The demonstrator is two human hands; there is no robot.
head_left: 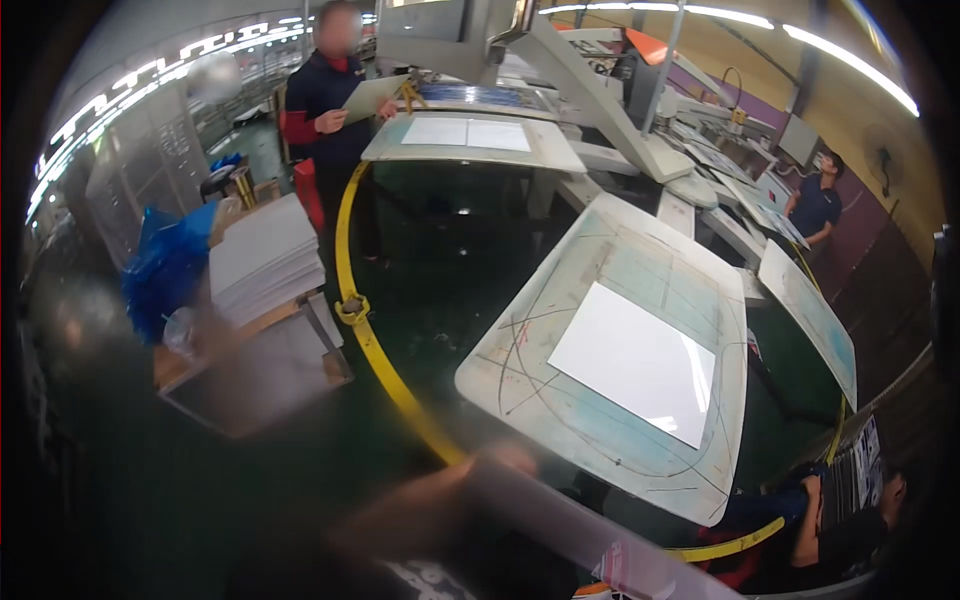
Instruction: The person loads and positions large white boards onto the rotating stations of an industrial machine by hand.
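Observation:
My left hand (508,460) is at the bottom middle, smeared by motion, with its forearm coming in from the lower left. It grips the upper left corner of a pale sheet (590,535), which slants down to the right across the bottom edge. The single fingers are blurred. My right hand does not show. Beyond the sheet, a rounded platen (690,485) with drawn lines and stains carries a glossy white sheet (636,362), lying flat and at an angle.
A yellow curved rail (385,385) rings the machine. At left stand stacked white sheets (265,250) and a blue plastic bag (160,270). A co-worker (335,100) holds a sheet beside the far platen (385,150). Other people are at right and lower right.

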